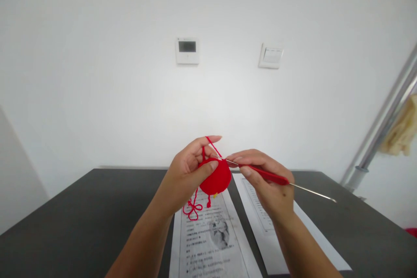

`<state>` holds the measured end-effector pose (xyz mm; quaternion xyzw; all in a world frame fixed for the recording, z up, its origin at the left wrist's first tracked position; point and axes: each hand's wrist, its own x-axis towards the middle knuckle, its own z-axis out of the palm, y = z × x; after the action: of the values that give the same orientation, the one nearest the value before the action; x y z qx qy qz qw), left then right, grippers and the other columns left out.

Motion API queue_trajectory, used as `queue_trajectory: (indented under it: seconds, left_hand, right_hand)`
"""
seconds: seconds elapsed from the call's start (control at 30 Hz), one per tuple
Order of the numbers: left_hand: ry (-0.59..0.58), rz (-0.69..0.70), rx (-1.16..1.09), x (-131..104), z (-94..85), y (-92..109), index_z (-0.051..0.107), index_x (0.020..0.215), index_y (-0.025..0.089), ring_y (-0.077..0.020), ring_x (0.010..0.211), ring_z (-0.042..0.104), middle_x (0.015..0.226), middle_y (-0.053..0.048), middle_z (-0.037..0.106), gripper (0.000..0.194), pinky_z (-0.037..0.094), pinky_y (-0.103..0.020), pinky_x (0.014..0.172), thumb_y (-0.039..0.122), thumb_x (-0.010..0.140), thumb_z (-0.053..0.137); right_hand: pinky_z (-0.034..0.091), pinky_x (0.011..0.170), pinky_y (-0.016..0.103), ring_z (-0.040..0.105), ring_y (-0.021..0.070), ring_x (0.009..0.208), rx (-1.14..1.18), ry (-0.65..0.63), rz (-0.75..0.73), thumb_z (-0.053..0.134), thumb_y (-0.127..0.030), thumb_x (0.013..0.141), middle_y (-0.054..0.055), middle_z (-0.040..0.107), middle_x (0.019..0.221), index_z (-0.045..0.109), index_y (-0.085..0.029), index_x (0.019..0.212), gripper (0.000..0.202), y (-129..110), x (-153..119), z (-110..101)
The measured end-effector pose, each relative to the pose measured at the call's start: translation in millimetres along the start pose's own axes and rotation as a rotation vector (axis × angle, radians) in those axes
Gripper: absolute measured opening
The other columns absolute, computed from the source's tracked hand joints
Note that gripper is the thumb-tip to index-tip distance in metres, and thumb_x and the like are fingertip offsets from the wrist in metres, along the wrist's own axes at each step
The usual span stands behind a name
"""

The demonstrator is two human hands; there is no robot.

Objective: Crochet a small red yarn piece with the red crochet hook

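While held, crochet hook point(276, 178) points left, near level.

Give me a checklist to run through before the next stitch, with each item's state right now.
1. Left hand grips the red piece: ok.
2. Yarn runs over the left forefinger: ok.
3. Right hand holds the hook by its red handle: ok.
4. Hook tip at the piece's top edge: ok; whether it has caught a loop: cannot tell.
5. Yarn tail hangs free below, over the sheets: ok.
6. Yellow marker on the piece's lower edge: ok.
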<state>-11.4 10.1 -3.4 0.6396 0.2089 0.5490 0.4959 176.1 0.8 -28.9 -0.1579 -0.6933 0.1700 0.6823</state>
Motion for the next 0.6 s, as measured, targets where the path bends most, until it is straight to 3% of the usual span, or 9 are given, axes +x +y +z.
queue_trajectory:
  seconds: [0.33, 0.6]
  left_hand:
    - [0.007, -0.017, 0.009, -4, -0.4, 2, 0.072, 0.119, 0.02, -0.0123, 0.071, 0.059, 0.081, 0.001, 0.064, 0.035, 0.048, -0.022, 0.064, 0.021, 0.085, 0.075]
    - [0.01, -0.051, 0.102, -8, 4.8, 4, 0.069, 0.121, 0.021, -0.0136, 0.073, 0.059, 0.083, 0.001, 0.064, 0.036, 0.049, -0.023, 0.066, 0.022, 0.086, 0.072]
  right_hand:
    - [0.07, 0.078, 0.032, 0.081, 0.0187, 0.089, 0.34, -0.036, 0.178, 0.076, -0.032, 0.094, 0.004, 0.085, 0.095, 0.082, -0.025, 0.095, 0.01, 11, 4, -6]
    - [0.067, 0.082, 0.035, 0.081, 0.0205, 0.091, 0.301, -0.144, 0.142, 0.072, -0.034, 0.097, 0.005, 0.085, 0.095, 0.083, -0.025, 0.094, 0.015, 8, 7, -19]
